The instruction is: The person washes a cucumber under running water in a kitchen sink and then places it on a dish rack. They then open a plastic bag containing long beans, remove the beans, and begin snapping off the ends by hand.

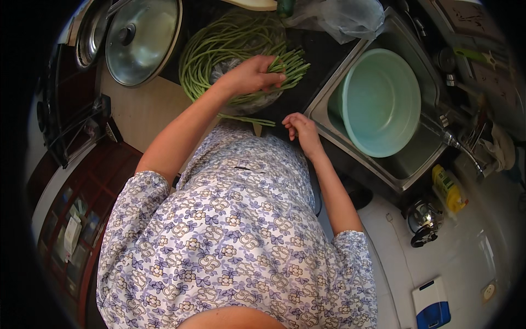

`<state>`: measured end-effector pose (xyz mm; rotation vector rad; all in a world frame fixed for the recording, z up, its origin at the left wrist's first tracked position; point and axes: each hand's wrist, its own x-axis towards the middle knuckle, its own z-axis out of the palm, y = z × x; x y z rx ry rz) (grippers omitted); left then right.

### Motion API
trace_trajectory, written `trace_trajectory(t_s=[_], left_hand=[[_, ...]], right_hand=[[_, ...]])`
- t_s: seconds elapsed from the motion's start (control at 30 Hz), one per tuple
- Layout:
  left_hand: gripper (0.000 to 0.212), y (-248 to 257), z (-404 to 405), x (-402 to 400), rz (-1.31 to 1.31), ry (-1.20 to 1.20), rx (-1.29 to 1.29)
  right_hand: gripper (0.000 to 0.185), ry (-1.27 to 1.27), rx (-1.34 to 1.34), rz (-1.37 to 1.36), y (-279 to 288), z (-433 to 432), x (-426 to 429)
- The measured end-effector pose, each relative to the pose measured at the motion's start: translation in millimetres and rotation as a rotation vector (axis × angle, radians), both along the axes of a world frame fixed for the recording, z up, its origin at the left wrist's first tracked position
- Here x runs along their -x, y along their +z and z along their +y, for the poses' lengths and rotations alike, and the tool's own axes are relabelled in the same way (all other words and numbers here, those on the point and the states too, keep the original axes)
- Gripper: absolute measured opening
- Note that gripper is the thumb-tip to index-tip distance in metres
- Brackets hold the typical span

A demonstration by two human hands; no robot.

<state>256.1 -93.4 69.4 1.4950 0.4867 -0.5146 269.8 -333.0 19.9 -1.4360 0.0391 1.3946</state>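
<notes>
Long green yardlong beans [199,61] lie coiled on clear plastic [224,68] on the dark countertop before me. My left hand [257,76] is closed around the bundle near its cut ends, which fan out to the right past my fingers. A few loose bean pieces [246,119] lie apart from the coil, along the counter's near edge. My right hand [302,129] hovers by that edge, between the loose pieces and the sink, its fingers curled. Whether anything is pinched between those fingers is hidden.
To the right, a pale green plastic basin [382,103] sits tilted in a stainless steel sink [427,152] with a faucet [462,148]. A crumpled plastic bag [341,18] lies behind. At the left stands a pan with a glass lid [141,41]. A yellow bottle [448,189] is beyond the sink.
</notes>
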Motion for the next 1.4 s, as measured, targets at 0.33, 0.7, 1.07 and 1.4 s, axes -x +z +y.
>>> trace_trajectory(t_s=[0.33,0.7,1.07,1.4], left_hand=[[0.032,-0.6,-11.2,0.2,-0.079,-0.325,-0.247],[0.035,-1.1,-36.2,8.1,-0.176,-0.632,-0.474],[0.018,3.9,-22.8,15.0,-0.05,-0.472,-0.122],[0.023,2.9,-30.0,31.1,-0.269,-0.453,-0.371]], right_hand=[[0.019,0.443,0.037,-0.963,-11.5,15.2,32.8],[0.022,0.5,0.101,-0.741,36.1,32.1,-22.6],[0.019,0.313,-0.002,-0.351,56.1,32.6,-54.7],[0.012,0.16,0.097,-0.2,60.2,45.9,-36.8]])
